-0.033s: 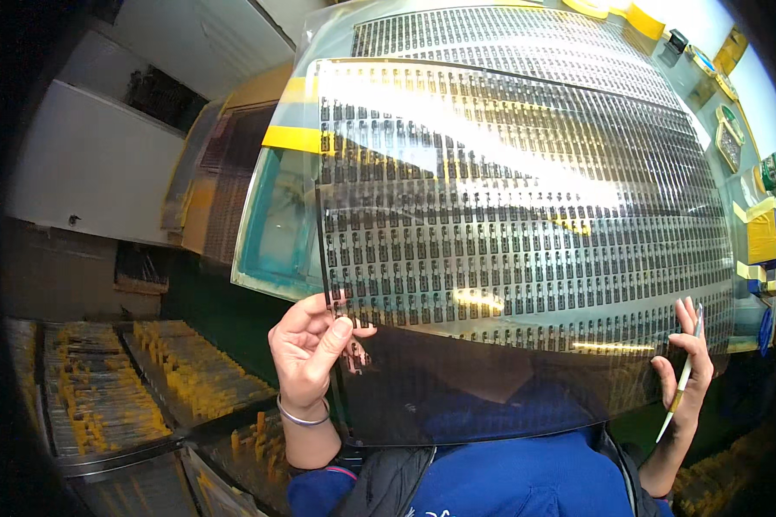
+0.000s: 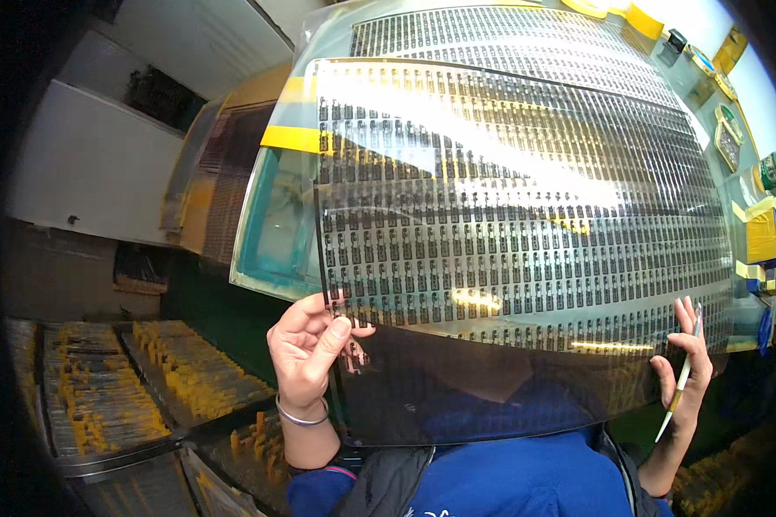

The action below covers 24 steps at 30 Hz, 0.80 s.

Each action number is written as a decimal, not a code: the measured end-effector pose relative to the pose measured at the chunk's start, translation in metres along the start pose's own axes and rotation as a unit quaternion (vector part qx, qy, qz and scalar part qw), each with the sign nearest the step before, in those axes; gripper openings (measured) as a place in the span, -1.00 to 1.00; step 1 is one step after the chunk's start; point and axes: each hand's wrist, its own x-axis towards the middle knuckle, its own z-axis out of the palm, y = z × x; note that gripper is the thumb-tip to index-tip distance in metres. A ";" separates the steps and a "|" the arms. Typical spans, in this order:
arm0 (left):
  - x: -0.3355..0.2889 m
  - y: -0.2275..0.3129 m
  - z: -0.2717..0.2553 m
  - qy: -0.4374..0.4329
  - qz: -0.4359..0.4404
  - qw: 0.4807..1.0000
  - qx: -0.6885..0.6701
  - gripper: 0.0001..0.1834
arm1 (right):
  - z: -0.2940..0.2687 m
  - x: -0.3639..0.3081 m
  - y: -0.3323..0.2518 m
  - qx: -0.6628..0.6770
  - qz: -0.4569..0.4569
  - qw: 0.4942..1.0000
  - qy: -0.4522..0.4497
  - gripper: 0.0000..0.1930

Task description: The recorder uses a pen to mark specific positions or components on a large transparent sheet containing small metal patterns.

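Note:
A large transparent film sheet [image 2: 526, 258], printed with rows of small dark shapes, is held up and tilted in front of me. My left hand [image 2: 310, 358] pinches its left edge between thumb and fingers; some fingertips show through the film. On the opposite side, my right hand [image 2: 691, 351] has thumb and fingers at the right edge. A thin white pen-like tool [image 2: 683, 379] lies across that hand's fingers, its pointed end downward. Behind the raised film, a second patterned sheet [image 2: 491, 21] lies on the work surface. Glare hides part of the pattern.
Yellow tape [image 2: 291, 138] crosses a teal-edged frame [image 2: 248, 258] at left. Tape rolls [image 2: 645, 19], a green-and-white roll [image 2: 772, 175] and a yellow-and-blue block [image 2: 761, 237] line the right side. Racks of yellow-edged sheets [image 2: 103, 388] stand at lower left.

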 end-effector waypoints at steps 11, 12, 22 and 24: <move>0.002 -0.002 -0.003 0.006 0.032 0.999 -0.018 -0.71 | 0.005 0.002 -0.004 0.001 -0.012 1.000 0.000 -0.69; 0.002 0.001 -0.003 -0.005 0.022 1.000 -0.015 -0.71 | 0.005 0.001 -0.004 0.003 -0.008 1.000 0.002 -0.69; 0.004 -0.012 -0.008 -0.002 0.001 1.000 0.009 -0.66 | 0.003 0.007 -0.002 -0.010 -0.037 0.999 0.001 -0.66; 0.006 -0.011 -0.004 0.002 -0.001 1.000 0.022 -0.65 | 0.002 0.007 -0.002 -0.010 -0.038 0.999 0.006 -0.66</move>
